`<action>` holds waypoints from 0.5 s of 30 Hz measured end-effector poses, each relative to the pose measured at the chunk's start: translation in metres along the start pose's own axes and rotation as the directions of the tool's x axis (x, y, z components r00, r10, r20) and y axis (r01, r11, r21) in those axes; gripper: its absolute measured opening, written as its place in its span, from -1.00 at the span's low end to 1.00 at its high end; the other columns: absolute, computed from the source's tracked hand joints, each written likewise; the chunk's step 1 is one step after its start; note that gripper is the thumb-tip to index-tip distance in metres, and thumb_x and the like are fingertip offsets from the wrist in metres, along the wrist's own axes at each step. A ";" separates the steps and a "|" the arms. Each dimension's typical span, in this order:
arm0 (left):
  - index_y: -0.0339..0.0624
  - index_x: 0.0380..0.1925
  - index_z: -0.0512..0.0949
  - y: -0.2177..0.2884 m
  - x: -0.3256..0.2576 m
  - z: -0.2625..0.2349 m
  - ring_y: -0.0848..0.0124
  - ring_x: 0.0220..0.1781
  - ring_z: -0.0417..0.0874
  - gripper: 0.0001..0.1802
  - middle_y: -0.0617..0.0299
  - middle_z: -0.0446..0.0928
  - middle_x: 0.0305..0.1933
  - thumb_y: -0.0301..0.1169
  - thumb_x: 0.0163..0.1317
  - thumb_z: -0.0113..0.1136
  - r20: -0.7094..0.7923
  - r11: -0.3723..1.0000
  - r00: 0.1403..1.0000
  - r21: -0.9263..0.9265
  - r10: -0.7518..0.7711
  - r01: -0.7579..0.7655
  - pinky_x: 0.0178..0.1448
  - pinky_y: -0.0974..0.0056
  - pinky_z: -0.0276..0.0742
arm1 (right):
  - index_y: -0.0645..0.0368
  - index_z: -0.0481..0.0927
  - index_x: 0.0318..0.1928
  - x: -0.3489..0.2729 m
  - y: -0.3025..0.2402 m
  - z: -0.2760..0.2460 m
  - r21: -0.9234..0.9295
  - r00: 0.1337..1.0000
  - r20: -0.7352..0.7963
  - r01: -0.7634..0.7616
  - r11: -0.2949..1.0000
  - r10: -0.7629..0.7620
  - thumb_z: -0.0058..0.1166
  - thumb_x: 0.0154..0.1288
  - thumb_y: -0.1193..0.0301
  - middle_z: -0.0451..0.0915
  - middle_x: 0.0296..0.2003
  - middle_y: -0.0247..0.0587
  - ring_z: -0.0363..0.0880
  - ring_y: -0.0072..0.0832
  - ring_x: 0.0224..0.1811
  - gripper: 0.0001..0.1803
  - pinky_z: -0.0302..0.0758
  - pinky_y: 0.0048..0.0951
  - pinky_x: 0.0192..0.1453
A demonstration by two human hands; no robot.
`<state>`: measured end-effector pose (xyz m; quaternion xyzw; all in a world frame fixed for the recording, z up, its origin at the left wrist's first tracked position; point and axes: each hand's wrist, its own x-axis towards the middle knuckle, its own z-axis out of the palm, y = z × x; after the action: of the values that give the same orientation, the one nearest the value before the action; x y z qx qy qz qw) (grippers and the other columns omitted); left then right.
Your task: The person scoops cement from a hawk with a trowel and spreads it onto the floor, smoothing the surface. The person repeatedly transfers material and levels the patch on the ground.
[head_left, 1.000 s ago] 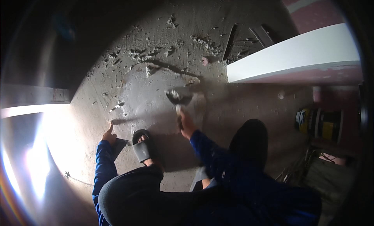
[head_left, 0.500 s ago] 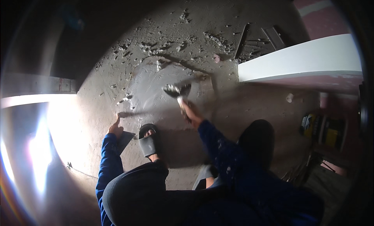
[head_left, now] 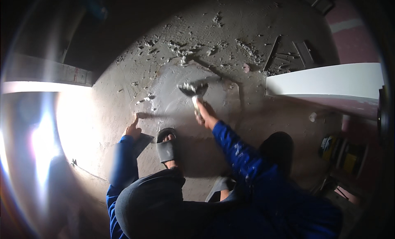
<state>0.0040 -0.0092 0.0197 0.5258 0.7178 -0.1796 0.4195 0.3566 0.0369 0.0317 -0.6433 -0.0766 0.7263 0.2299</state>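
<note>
My right hand (head_left: 206, 115) is closed round the pale handle of a wide putty knife (head_left: 193, 90). Its dark blade carries some grey paste and lies over a smooth, pale grey patch (head_left: 175, 80) with dark edges. On the other side, my left hand (head_left: 133, 131) has its index finger stretched forward near the floor. The other fingers curl by a dark, flat, rectangular trowel (head_left: 143, 142), which shows beside the wrist; its handle is hidden. Small lumps of grey paste (head_left: 145, 99) lie between the left fingertip and the patch.
Grey crumbs (head_left: 177, 45) litter the floor beyond the patch. Dark strips (head_left: 273, 53) lie at the far right, near a white ledge (head_left: 325, 79). My sandalled foot (head_left: 166, 148) stands between my hands. Yellow-and-black items (head_left: 353, 156) sit at the right; glaring light fills the left.
The view has shifted, so the floor sits farther right in it. Against the patch, the putty knife has slid a little to the left. My left hand keeps its pose.
</note>
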 end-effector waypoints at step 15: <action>-0.15 -0.07 0.62 0.034 -0.063 -0.128 0.59 -0.42 0.39 -0.33 0.35 0.48 -0.37 0.21 0.32 -0.14 -0.001 0.774 0.998 -0.631 0.055 -0.043 -0.30 0.44 0.35 | 0.04 0.36 -0.22 -0.077 -0.124 -0.090 -0.042 0.903 0.354 0.277 0.960 -0.245 -0.02 0.35 0.01 0.39 -0.61 -0.43 0.25 -0.71 -0.77 -0.64 0.16 -0.63 -0.76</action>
<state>-0.0125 0.0552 0.1508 0.3719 0.7189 0.0777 0.5821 0.4780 0.0964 0.1367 -0.4997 -0.2343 0.7860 0.2786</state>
